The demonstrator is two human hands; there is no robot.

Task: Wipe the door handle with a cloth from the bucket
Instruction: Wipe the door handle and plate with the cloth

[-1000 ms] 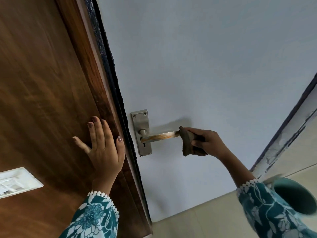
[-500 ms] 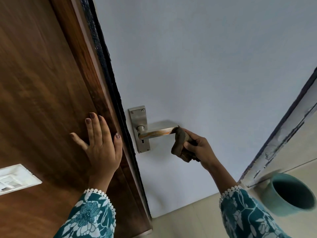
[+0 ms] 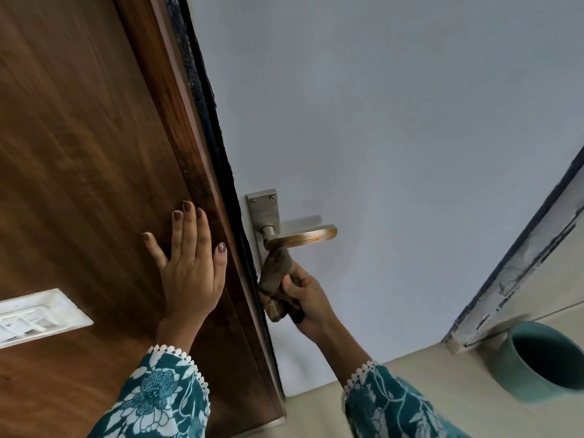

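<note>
Under the rounded metal handle [image 3: 300,238], right hand [image 3: 311,298] bunches seemingly damp cloth [image 3: 276,279].

The door handle [image 3: 300,237] I'm cleaning is brushed metal with a dull sheen, streaked with orange-brown stains along its lever, and its backplate [image 3: 264,213] is the same matt grey metal. The cloth [image 3: 276,279] in my right hand [image 3: 308,298] is a limp, grimy brown fabric. The door [image 3: 379,137] is smooth, matt pale paint, the panel [image 3: 79,153] on the left is semi-glossy dark wood grain, and the bucket [image 3: 518,371] at the right looks like smooth teal plastic.
</note>
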